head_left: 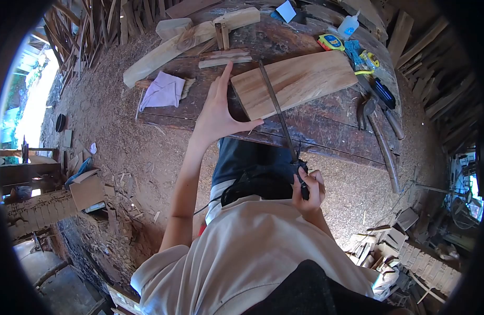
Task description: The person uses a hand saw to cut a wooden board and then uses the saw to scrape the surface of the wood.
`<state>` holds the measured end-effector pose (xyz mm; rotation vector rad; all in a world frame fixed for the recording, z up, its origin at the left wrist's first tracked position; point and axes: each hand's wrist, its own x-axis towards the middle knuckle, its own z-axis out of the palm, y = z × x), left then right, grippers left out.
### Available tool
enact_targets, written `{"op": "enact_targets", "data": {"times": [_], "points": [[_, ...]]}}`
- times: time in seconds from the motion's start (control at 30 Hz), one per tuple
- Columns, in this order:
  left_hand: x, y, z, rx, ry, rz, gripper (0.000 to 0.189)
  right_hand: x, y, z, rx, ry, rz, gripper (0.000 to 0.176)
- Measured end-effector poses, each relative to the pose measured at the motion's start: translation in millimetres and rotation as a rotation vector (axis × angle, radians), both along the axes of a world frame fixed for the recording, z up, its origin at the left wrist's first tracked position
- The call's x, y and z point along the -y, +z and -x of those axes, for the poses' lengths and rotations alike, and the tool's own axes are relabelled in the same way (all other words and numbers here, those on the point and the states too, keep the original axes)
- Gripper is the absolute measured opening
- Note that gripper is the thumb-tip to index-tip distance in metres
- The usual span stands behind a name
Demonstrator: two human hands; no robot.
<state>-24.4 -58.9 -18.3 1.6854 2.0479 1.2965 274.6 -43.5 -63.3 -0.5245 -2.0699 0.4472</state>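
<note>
Light: daylight, fairly bright, falling evenly on the bench (326, 131) and the pale plank (299, 81).
Source: open side at far left, where the outdoor patch (34, 100) burns out to white.
Shadows: soft and short on the bench; deep among the stacked scrap wood (441, 89) at right.
Distortion: strong fisheye, straight edges bowing toward the rim; black circular vignette in all corners.
Focus: centre crisp, plank grain legible; rim softer; dark fabric (305, 289) at the bottom edge blurred, close to the lens.

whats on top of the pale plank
A long thin tool crosses the plank, handle gripped by the right hand; left hand braces its edge. The bench beneath is covered.
</note>
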Motion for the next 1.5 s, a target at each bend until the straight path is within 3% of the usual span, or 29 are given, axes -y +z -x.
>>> {"op": "enact_targets", "data": {"times": [1.5], "points": [[-1.1,-0.2,1.8,-0.001,0.003,-0.002,0.131,7.2,-15.7,-20.1,-0.019,0.01,0.017,0.038]]}}
